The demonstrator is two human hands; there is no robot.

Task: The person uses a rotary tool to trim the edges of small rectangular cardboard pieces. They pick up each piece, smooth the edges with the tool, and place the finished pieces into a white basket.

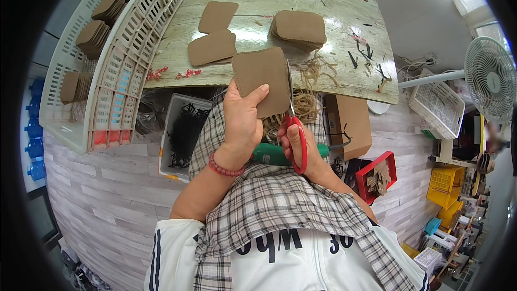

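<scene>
The left hand was closed on a brown, round-cornered, roughly rectangular leather-like piece with stitching along its border, the thumb laid flat on the upper face and the other fingers mostly hidden beneath. The piece stood out past the fingertips, its long axis running away from the person, with the far end leaning slightly left.

The right hand was curled around a pair of metal scissors with red loop handles, the thumb at a loop. Their long axis also ran away from the person; the blades pointed forward, close along the piece's right edge, the tip near its far right corner. How far apart the blades stood could not be told.

A green, rounded, elongated object lay crosswise just beneath the right hand, over the black-and-white plaid apron; whether the hand touched it was unclear. Tangled tan threads hung just beyond the right hand, between it and the pale wood-grain table. On that table, past the left hand, lay loose brown pieces, and farther right of them a neat brown stack. A white slatted plastic crate stood well left of the left hand.
</scene>
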